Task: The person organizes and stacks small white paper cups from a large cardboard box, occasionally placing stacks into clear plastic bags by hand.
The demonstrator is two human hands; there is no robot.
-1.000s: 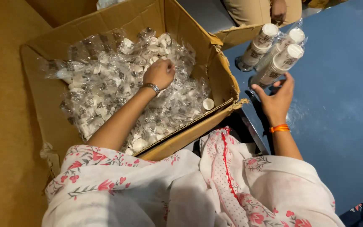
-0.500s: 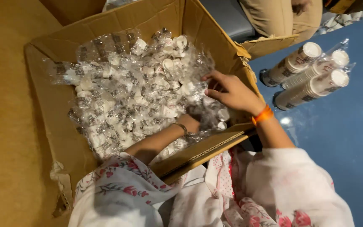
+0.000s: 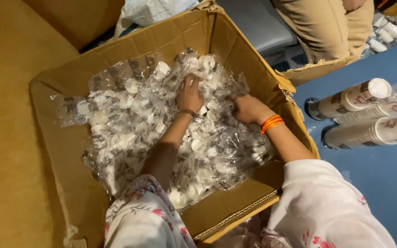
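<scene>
Nearest, both floral sleeves (image 3: 318, 206) reach into the cardboard box (image 3: 65, 151). The left hand (image 3: 189, 95) and right hand (image 3: 246, 108) are buried among clear plastic packets (image 3: 120, 124) of small white caps; whether the fingers grip anything cannot be told. The packets look light, slippery and crinkly, best gathered by bunching the film. Right, sleeved cup stacks (image 3: 364, 115) lie on the blue floor (image 3: 373, 183).

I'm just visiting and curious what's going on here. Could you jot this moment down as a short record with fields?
container: open cardboard box on a tan surface
contents: clear plastic packets of small white caps, piled loosely
left hand: buried among the packets, thin bracelet on the wrist
right hand: also in the packets, orange bangles on the wrist
beside the box: sleeves of stacked paper cups lying on a blue floor
also in view: another person's tan trousers, top edge
</scene>
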